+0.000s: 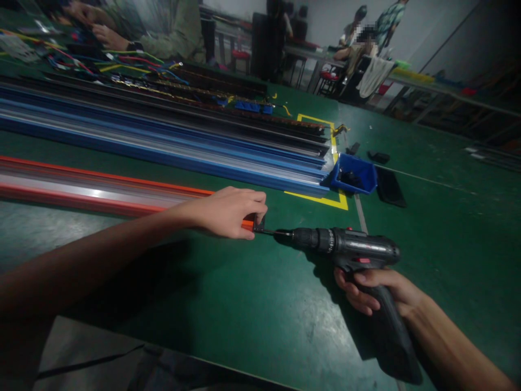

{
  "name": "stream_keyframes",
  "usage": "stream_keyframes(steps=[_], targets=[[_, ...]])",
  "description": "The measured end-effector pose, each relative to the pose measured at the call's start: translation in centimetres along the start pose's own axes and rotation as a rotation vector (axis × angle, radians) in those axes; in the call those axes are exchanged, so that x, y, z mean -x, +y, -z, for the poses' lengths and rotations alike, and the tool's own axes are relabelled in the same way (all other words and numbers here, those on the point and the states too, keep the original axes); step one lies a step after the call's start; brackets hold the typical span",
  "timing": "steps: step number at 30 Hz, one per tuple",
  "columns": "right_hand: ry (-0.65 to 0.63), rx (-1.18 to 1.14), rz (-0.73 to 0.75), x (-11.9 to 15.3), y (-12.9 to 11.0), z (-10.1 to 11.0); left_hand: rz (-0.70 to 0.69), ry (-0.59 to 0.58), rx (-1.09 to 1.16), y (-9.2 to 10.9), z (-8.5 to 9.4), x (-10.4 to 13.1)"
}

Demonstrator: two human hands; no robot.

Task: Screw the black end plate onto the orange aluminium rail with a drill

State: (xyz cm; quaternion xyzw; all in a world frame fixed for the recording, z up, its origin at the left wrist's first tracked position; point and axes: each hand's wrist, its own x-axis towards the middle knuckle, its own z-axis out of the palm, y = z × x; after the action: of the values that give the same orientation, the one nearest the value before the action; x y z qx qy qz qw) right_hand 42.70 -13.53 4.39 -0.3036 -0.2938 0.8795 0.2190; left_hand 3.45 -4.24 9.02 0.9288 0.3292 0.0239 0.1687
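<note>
My right hand [376,293] is wrapped round the grip of a black cordless drill [345,244], which points left. Its long thin bit [271,232] reaches the end of an orange-red metal profile [101,190] lying on the green table. A small black end piece [259,221] sits at that end of the profile, touched by the bit's tip. My left hand [236,212] grips the profile's end and this black piece, fingers on top and thumb on the near side. Part of the profile's end is hidden under that hand.
Several blue and black profiles [203,144] lie behind, beside a blue bin [358,174] holding dark parts. Coloured wires [134,65] spread at the far left, near another person's hands [109,38]. A dark flat object [391,187] lies right of the bin. More people are in the background.
</note>
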Motion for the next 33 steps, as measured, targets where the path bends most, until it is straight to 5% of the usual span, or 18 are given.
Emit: stream_keyframes(steps=[33], targets=[[-0.012,-0.009,0.02,0.06,0.01,0.04,0.001,0.003,-0.005,-0.07,-0.08,-0.06]])
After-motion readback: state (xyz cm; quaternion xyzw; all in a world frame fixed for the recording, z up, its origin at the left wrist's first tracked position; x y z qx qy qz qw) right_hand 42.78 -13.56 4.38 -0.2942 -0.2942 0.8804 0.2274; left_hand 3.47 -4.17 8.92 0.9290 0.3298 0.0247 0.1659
